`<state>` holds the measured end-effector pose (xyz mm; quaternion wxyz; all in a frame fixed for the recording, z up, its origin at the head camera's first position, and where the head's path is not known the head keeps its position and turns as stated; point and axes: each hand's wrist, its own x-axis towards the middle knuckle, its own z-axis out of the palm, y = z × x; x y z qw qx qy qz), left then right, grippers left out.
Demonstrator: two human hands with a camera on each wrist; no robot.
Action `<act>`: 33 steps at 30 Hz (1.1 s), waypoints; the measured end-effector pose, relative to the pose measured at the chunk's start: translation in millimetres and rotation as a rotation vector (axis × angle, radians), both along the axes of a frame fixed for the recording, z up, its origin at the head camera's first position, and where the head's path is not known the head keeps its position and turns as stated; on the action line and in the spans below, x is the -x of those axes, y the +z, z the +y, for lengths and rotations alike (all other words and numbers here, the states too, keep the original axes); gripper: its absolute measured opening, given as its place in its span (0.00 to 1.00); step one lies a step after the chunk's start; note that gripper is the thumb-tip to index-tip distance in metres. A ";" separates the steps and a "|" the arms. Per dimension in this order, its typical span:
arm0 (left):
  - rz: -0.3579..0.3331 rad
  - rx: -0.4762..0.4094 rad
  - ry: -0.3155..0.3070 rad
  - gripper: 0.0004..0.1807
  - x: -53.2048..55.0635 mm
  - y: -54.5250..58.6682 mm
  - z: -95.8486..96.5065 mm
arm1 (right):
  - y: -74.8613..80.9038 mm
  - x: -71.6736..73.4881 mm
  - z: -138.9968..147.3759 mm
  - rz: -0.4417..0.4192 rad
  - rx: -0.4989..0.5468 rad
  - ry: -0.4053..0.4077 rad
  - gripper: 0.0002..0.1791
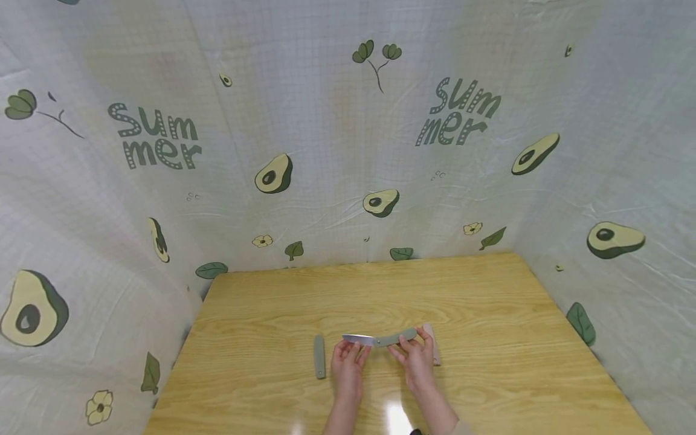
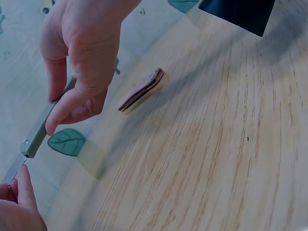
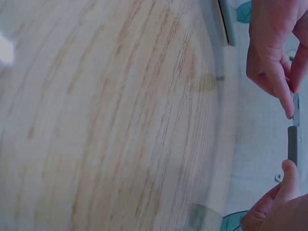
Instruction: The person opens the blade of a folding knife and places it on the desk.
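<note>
A folding knife with a grey-green handle (image 1: 396,338) is held up between both hands, its blade (image 1: 357,339) swung out to the left. My left hand (image 1: 348,368) pinches the blade near the pivot. With thumb and fingertips my right hand (image 1: 417,362) grips the handle toward its far end. To the left of the hands lies a second grey-green folding knife (image 1: 319,356), folded. A pink folded knife (image 1: 433,344) rests on the table just beyond the right hand, partly hidden by it; the left wrist view shows this pink knife (image 2: 142,90) from its slotted edge.
The wooden table (image 1: 261,308) carries all of these things. Behind it and along both sides hangs a white cloth (image 1: 326,121) printed with avocados, leaves and lettering. A dark object (image 2: 240,14) shows at the top of the left wrist view.
</note>
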<state>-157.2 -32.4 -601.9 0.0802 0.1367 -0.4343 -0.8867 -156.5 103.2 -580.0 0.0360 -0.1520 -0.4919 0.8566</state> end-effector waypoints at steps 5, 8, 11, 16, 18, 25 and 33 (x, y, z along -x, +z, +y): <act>-0.035 0.003 -0.001 0.11 -1.4 1.2 0.4 | -0.7 -0.4 -1.9 -0.007 0.007 -0.018 0.30; -0.054 0.014 -0.003 0.12 -2.3 1.3 0.6 | -1.3 0.0 -3.0 -0.009 0.017 -0.030 0.29; -0.060 -0.007 -0.005 0.13 -2.6 0.5 1.2 | -2.0 0.9 -4.2 -0.007 0.025 -0.045 0.28; -0.055 -0.076 0.000 0.12 -3.2 -1.9 2.6 | -2.7 3.0 -6.8 0.001 0.055 -0.077 0.27; -0.052 -0.090 0.002 0.11 -3.1 -2.6 3.1 | -2.7 3.4 -7.7 -0.001 0.062 -0.086 0.27; -0.063 -0.108 0.011 0.10 -2.5 -1.4 5.0 | -2.6 3.2 -7.4 -0.012 0.077 -0.093 0.28; -0.056 -0.064 0.046 0.18 -1.9 -1.1 5.2 | -2.7 3.4 -3.2 0.025 0.052 -0.057 0.31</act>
